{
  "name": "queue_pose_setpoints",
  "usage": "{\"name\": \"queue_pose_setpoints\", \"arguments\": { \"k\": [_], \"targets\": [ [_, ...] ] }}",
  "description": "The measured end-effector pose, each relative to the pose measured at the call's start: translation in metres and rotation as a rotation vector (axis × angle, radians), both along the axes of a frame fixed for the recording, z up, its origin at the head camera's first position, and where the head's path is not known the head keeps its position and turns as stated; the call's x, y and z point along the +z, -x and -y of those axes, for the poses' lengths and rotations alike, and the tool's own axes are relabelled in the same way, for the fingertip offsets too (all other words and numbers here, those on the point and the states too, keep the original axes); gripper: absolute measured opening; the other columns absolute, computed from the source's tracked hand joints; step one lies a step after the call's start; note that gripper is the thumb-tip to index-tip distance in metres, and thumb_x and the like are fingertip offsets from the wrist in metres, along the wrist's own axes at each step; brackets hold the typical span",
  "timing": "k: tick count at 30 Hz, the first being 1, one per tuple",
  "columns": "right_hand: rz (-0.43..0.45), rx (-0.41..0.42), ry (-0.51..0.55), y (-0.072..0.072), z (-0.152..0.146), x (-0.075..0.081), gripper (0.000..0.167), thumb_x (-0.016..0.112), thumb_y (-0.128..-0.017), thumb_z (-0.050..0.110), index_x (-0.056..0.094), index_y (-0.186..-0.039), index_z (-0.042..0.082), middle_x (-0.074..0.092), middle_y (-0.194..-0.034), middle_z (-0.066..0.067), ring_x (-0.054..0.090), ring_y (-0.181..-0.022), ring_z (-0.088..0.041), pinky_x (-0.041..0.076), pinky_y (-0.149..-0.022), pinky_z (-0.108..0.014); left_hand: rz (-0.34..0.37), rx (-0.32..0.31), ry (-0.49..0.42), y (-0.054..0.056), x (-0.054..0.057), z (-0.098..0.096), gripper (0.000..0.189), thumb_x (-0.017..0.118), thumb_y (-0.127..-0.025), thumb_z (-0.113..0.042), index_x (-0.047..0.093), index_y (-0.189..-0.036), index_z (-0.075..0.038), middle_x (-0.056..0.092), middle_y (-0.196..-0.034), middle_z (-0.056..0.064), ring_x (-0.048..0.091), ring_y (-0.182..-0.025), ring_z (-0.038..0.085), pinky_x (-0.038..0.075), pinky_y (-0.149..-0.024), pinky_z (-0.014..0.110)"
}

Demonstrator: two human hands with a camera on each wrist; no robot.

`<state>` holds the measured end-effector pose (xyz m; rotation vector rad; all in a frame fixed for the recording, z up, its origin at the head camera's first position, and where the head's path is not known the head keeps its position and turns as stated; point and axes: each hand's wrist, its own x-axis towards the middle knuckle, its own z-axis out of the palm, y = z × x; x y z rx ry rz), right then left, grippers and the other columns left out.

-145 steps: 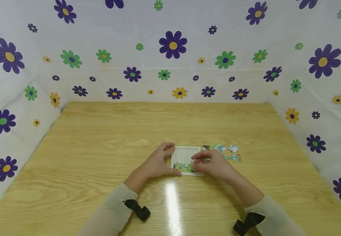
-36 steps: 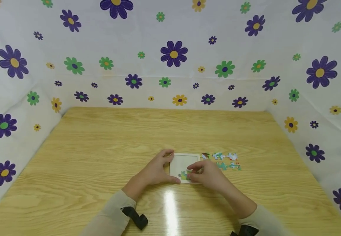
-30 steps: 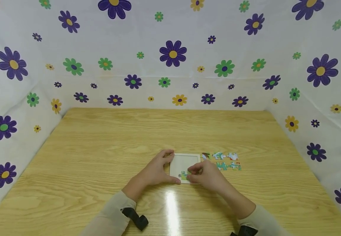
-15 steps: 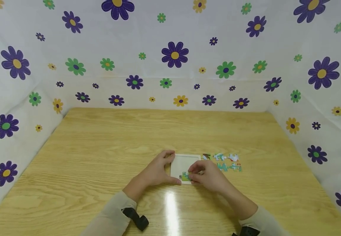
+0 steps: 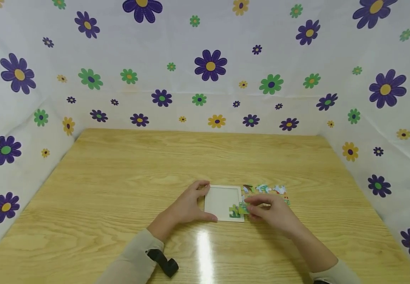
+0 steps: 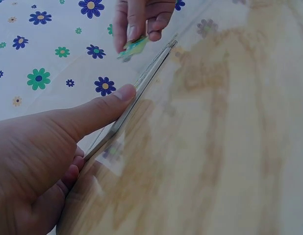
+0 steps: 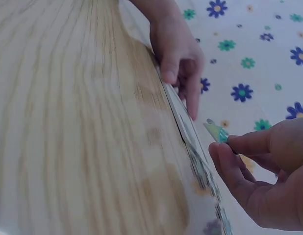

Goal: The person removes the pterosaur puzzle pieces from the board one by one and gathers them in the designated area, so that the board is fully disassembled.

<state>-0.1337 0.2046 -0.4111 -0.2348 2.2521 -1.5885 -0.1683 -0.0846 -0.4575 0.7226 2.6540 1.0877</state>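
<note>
A shallow white puzzle tray [image 5: 222,199] lies on the table. My left hand [image 5: 188,201] grips its left side, the thumb on the near edge and the fingers at the far corner. One green jigsaw piece [image 5: 234,211] sits in the tray's near right corner. Between thumb and fingertips my right hand [image 5: 274,213] pinches another green-yellow jigsaw piece [image 5: 243,208], which overlaps the tray's right rim in the head view. In the right wrist view this held piece [image 7: 217,131] is tilted and raised above the tray. The right hand partly covers the loose pieces behind it.
Several loose jigsaw pieces [image 5: 263,188] lie in rows just right of the tray. The wooden table [image 5: 137,165] is walled at the back and sides by white cloth [image 5: 176,47] printed with flowers.
My right hand has moved right, carrying a green piece from the tray's near row to its right rim. The piece in the near right corner is now uncovered. My left hand keeps its place.
</note>
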Motion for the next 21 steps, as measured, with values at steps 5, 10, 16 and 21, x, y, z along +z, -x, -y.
{"name": "queue_pose_setpoints", "arguments": {
  "k": [5,10,16,21],
  "targets": [
    [0.006,-0.037,-0.053,0.0,-0.021,-0.003,0.037,0.07,-0.094,0.012,0.064,-0.126,-0.004,0.057,-0.121,-0.021,0.071,-0.097,-0.025,0.059,-0.08,-0.029,0.007,-0.002,0.004,0.002,0.004,0.0,0.112,0.089,-0.068,-0.051,0.035,-0.152,0.001,0.03,-0.161,0.004,0.032,-0.147,0.03,0.034,-0.116,0.046],
    [-0.045,-0.024,-0.147,0.001,-0.026,0.001,0.033,0.073,-0.092,0.016,0.066,-0.119,-0.003,0.059,-0.112,-0.016,0.067,-0.094,-0.021,0.058,-0.075,-0.026,0.003,0.0,0.003,0.005,0.006,0.002,0.112,0.089,-0.068,-0.051,0.035,-0.152,0.0,0.029,-0.161,0.004,0.031,-0.148,0.03,0.033,-0.117,0.047],
    [-0.042,0.016,-0.156,0.003,-0.039,-0.001,0.03,0.072,-0.093,0.012,0.066,-0.115,-0.007,0.058,-0.1,-0.014,0.067,-0.085,-0.02,0.059,-0.072,-0.027,0.026,0.014,-0.015,0.003,0.005,0.002,0.112,0.09,-0.068,-0.05,0.035,-0.152,0.0,0.029,-0.162,0.004,0.029,-0.149,0.03,0.032,-0.117,0.047],
    [0.006,0.012,-0.159,0.003,-0.049,-0.006,0.031,0.071,-0.093,0.01,0.066,-0.117,-0.008,0.058,-0.1,-0.013,0.069,-0.088,-0.017,0.059,-0.073,-0.027,0.04,0.01,-0.024,0.0,0.001,0.0,0.112,0.089,-0.068,-0.051,0.034,-0.152,0.001,0.028,-0.162,0.004,0.03,-0.149,0.03,0.033,-0.117,0.047]
  ]
}}
